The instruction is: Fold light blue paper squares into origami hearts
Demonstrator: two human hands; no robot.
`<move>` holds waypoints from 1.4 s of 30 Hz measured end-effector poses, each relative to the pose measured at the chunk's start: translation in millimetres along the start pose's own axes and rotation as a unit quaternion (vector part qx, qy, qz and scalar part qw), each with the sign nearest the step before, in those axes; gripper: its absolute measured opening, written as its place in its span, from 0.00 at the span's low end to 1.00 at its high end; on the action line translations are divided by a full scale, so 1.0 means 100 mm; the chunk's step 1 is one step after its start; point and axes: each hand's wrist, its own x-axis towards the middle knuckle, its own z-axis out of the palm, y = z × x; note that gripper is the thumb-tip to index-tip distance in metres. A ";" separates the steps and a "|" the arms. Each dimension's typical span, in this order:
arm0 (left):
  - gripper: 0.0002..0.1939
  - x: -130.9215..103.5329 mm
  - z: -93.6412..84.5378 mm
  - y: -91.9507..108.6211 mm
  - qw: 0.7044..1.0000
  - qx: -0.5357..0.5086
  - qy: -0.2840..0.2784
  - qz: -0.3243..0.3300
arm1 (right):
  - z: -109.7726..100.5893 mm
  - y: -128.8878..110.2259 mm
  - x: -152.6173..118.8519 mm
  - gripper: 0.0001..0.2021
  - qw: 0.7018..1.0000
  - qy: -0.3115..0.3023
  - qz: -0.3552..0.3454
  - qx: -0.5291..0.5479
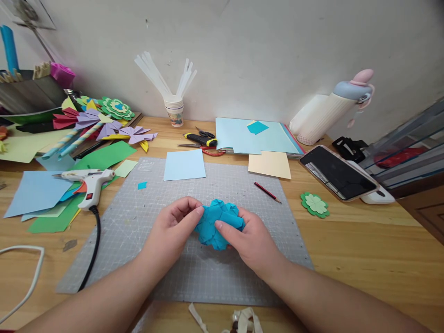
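A blue paper flower (212, 225) with crumpled, folded petals is held up over the grey cutting mat (166, 282). My left hand (176, 224) pinches a petal at its left edge between thumb and forefinger. On the other side my right hand (251, 236) grips the flower, thumb pressed on its face and fingers mostly hidden behind it. A light blue paper square (184, 164) and a small blue scrap (142, 185) lie on the mat beyond my hands. Toward the right of the mat rests a dark red pencil (268, 192).
At left, a hot glue gun (92, 182) lies on coloured paper, its black cord crossing the mat. Scissors (205, 133), a paper stack (239, 134) and a paper cup (174, 113) with white strips stand behind. A phone (340, 172), a bottle (326, 111) and a green paper flower (315, 205) are right.
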 end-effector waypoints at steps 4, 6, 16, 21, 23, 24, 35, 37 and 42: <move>0.11 0.00 -0.01 -0.02 0.999 0.028 0.004 0.015 | 0.00 -0.02 0.00 0.08 1.000 -0.005 -0.003 -0.025; 0.09 0.01 -0.01 -0.03 0.998 0.048 0.004 0.028 | 0.00 -0.02 -0.01 0.07 0.999 -0.002 -0.006 -0.045; 0.03 0.00 -0.05 -0.03 0.950 0.212 0.039 0.227 | 0.01 -0.02 0.03 0.07 0.998 -0.035 0.028 0.048; 0.05 0.02 -0.06 -0.06 0.955 0.192 0.049 0.220 | -0.01 -0.03 0.05 0.08 0.994 0.044 0.026 0.101; 0.05 0.04 -0.07 -0.08 0.970 0.137 0.061 0.192 | -0.01 -0.03 0.06 0.08 0.992 0.066 0.015 0.110; 0.05 0.05 -0.07 -0.09 0.975 0.112 0.071 0.179 | -0.01 -0.03 0.06 0.08 0.991 0.075 0.012 0.112; 0.15 0.02 0.03 -0.06 0.998 -0.007 -0.061 -0.013 | -0.01 0.02 0.03 0.11 0.996 0.051 -0.021 0.065; 0.16 0.02 0.04 -0.05 0.996 -0.012 -0.083 -0.034 | -0.01 0.02 0.03 0.10 0.998 0.036 -0.027 0.048; 0.14 0.03 0.03 -0.08 0.996 -0.008 -0.077 -0.045 | 0.00 0.00 0.02 0.10 0.999 0.010 -0.028 0.016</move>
